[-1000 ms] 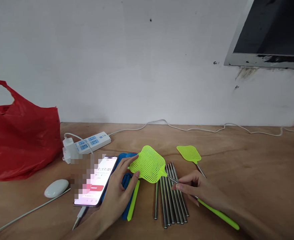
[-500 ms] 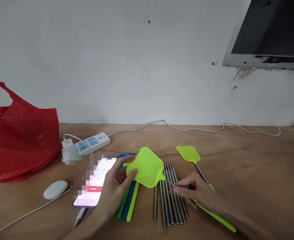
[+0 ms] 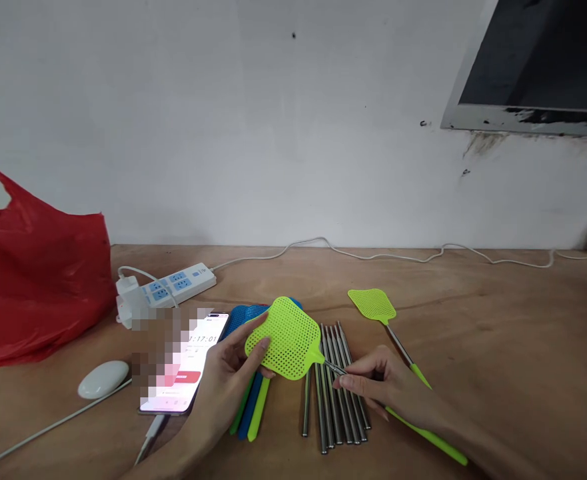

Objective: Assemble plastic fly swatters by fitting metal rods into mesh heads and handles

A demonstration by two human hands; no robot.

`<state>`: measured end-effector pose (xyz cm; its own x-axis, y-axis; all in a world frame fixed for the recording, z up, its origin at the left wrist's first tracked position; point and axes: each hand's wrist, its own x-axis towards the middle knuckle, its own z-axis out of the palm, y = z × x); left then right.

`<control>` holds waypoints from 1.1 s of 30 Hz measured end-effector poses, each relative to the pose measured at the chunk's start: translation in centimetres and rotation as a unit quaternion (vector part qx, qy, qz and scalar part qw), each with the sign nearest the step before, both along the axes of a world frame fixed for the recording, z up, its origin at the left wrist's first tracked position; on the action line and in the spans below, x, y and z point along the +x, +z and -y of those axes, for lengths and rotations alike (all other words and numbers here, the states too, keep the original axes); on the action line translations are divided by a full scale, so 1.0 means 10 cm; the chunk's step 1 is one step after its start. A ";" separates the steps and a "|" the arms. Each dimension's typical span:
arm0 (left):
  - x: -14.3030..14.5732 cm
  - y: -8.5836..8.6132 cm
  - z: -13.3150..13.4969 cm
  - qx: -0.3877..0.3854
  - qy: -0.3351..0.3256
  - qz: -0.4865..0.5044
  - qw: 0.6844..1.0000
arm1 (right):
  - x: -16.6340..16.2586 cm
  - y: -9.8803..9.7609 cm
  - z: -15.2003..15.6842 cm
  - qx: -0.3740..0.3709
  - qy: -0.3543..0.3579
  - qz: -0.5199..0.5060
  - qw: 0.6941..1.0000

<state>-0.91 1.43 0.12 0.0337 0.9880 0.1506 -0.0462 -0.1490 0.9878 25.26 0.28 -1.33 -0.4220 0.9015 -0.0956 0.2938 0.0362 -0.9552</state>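
Observation:
My left hand [image 3: 233, 380] pinches the edge of a lime-green mesh swatter head [image 3: 284, 337], held just above the wooden table [image 3: 498, 347]. My right hand [image 3: 386, 387] grips the thin metal rod [image 3: 334, 367] that meets the head's neck; the rod's green handle [image 3: 430, 437] trails out behind the wrist. Under the head lie several bare steel rods [image 3: 336, 393] side by side. Green and blue loose handles [image 3: 253, 410] and blue mesh heads [image 3: 243, 313] lie below my left hand. A whole green swatter [image 3: 373, 305] rests further back on the right.
A lit phone [image 3: 186, 370] on a cable lies left of my left hand, with a white mouse [image 3: 103, 379] beyond it. A white power strip [image 3: 166, 285] and a red plastic bag [image 3: 33, 280] sit at back left. A white cable [image 3: 398, 257] runs along the wall.
The green head has shifted slightly left and lower, and both hands moved with it. My left fingers now pinch its edge more closely.

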 end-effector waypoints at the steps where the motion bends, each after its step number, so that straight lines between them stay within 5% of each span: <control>1: 0.00 0.00 0.00 0.001 0.000 0.003 1.000 | -0.01 0.00 0.00 -0.004 0.001 -0.001 1.000; 20: 0.08 -0.04 0.06 -0.007 -0.019 0.012 1.000 | -0.02 0.04 -0.08 -0.072 -0.054 -0.070 0.994; 26: 0.06 0.00 0.05 -0.002 -0.051 0.002 0.999 | 0.02 0.11 -0.11 -0.136 -0.183 -0.190 0.955; 33: 0.09 -0.04 0.17 0.038 -0.130 -0.129 0.982 | 0.01 0.12 -0.10 -0.168 -0.185 -0.312 0.917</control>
<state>0.03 -0.30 -0.30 0.3296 0.9273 0.1777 0.1585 -0.2398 0.9578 25.36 1.28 -0.08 -0.1605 0.9580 -0.2376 -0.3797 -0.2821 -0.8811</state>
